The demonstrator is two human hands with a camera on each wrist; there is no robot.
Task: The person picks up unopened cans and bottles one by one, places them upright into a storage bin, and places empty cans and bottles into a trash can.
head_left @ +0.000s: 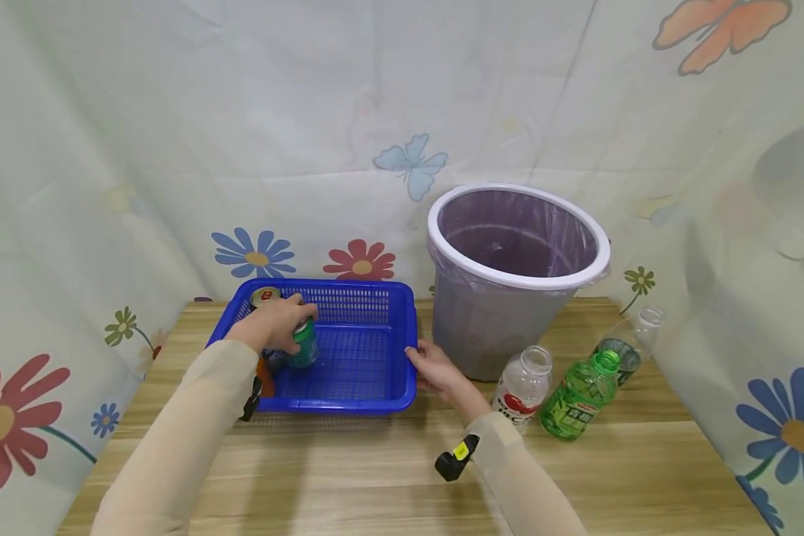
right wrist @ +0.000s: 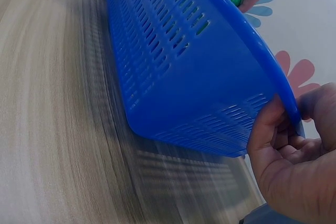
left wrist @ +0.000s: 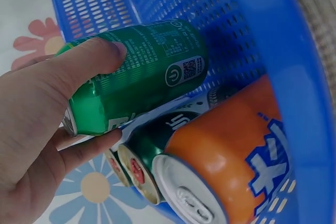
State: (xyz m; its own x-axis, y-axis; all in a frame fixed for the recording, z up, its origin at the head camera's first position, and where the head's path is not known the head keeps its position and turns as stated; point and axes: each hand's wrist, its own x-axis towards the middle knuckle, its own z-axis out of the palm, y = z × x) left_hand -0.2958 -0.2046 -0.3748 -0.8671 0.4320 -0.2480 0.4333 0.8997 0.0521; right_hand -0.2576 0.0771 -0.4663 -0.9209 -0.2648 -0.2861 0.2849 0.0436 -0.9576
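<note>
A blue plastic basket (head_left: 355,404) with slotted walls stands on the table. Inside its left end, my left hand (head_left: 272,325) grips a green drink can (left wrist: 152,72) between thumb and fingers. Beside that can, an orange can (left wrist: 226,150) and dark green cans (left wrist: 144,148) stand against the basket's wall in the left wrist view. My right hand (head_left: 438,366) pinches the rim at the basket's right end, thumb on one side and fingers curled on the other, as the right wrist view shows.
Right of the basket stands a grey trash bin (head_left: 469,320) with a liner. Near it on the wooden table (head_left: 348,476) are a clear bottle with a red label (head_left: 524,387), a green bottle (head_left: 579,394) and another clear bottle (head_left: 633,339). A printed curtain (head_left: 308,149) hangs behind.
</note>
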